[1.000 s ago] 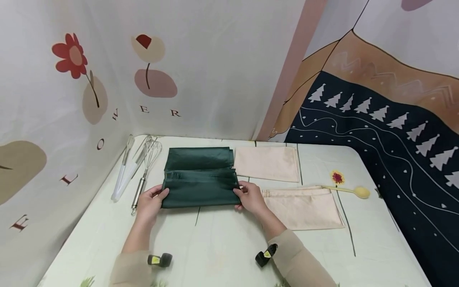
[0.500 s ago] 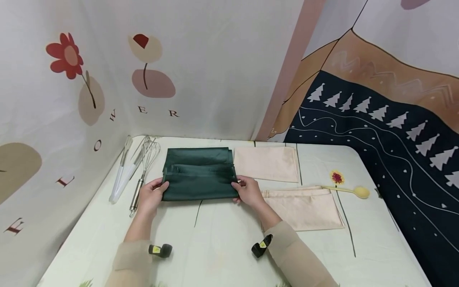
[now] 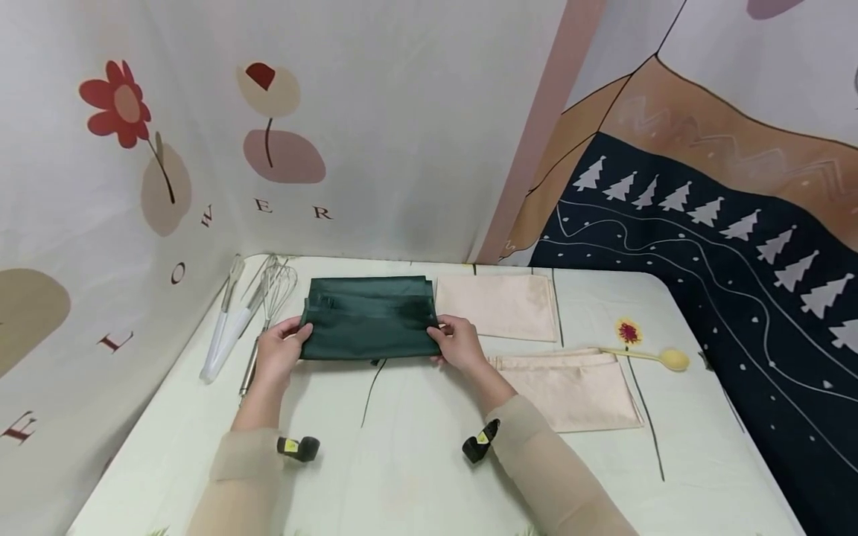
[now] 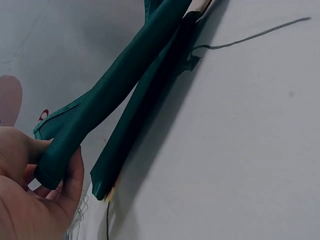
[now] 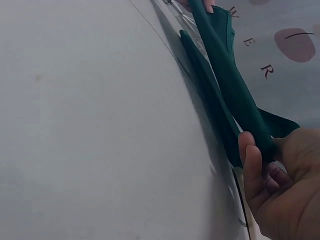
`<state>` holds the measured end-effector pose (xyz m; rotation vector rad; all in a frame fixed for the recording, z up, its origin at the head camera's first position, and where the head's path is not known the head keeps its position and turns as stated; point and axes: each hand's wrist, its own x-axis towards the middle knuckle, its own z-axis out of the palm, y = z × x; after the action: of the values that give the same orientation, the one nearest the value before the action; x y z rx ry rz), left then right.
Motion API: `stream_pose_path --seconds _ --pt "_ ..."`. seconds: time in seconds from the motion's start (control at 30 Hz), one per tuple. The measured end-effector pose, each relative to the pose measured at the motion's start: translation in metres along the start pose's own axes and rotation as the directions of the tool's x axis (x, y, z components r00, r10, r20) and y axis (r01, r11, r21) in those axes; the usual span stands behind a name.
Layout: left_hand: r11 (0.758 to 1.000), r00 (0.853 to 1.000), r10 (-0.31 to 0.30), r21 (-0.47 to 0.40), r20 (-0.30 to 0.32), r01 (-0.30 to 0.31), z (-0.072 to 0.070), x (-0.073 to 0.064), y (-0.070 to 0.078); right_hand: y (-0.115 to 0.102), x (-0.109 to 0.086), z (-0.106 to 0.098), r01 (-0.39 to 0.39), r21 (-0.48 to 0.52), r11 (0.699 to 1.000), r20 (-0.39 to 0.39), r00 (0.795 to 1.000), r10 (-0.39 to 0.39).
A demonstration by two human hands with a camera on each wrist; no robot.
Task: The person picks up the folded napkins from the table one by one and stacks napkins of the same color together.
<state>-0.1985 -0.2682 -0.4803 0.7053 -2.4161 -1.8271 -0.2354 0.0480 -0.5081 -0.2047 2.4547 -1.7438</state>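
My left hand [image 3: 278, 357] pinches the left end of a folded dark green cloth [image 3: 369, 333], thumb on top and fingers beneath. At its right end my right hand [image 3: 461, 344] holds it the same way. Both wrist views show the held cloth [image 4: 107, 102] raised, its near edge a rounded fold. Under and behind it, more folded green cloth [image 3: 372, 286] lies on the table, with a small tab [image 4: 190, 63] sticking out. Whether the two are one piece, I cannot tell.
Two folded pale pink cloths, a back one [image 3: 496, 307] and a front one [image 3: 570, 391], lie to the right. A yellow spoon [image 3: 672, 360] rests by the front one. At left are a whisk [image 3: 277, 292] and white-handled utensils [image 3: 224, 339]. Printed curtains [image 3: 402, 134] stand behind the table.
Both hands have moved away from me, carrying the held green cloth over the green cloth behind it, which is now more covered. The pink cloths and utensils have stayed in place.
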Motion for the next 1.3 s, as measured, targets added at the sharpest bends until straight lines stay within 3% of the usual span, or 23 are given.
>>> stream_pose_path --seconds 0.3,0.87,1.17,1.3 --pt "1.0 1.0 0.014 0.007 -0.021 -0.014 0.004 0.014 0.007 -0.003 0.016 0.002 0.002 -0.029 1.0 -0.022 1.0 -0.003" --pt "0.994 0.995 0.059 0.097 -0.083 -0.051 0.01 0.036 0.014 -0.011 0.036 0.004 -0.006 -0.045 0.999 -0.017 1.0 0.005" --pt "0.988 0.993 0.094 0.128 -0.074 -0.084 0.013 0.045 0.014 -0.014 0.043 0.003 -0.002 -0.059 0.998 -0.023 1.0 0.0" --pt "0.987 0.993 0.096 0.138 -0.067 -0.086 0.013 0.049 0.014 -0.013 0.047 0.002 0.006 -0.121 0.993 -0.034 0.999 -0.01"
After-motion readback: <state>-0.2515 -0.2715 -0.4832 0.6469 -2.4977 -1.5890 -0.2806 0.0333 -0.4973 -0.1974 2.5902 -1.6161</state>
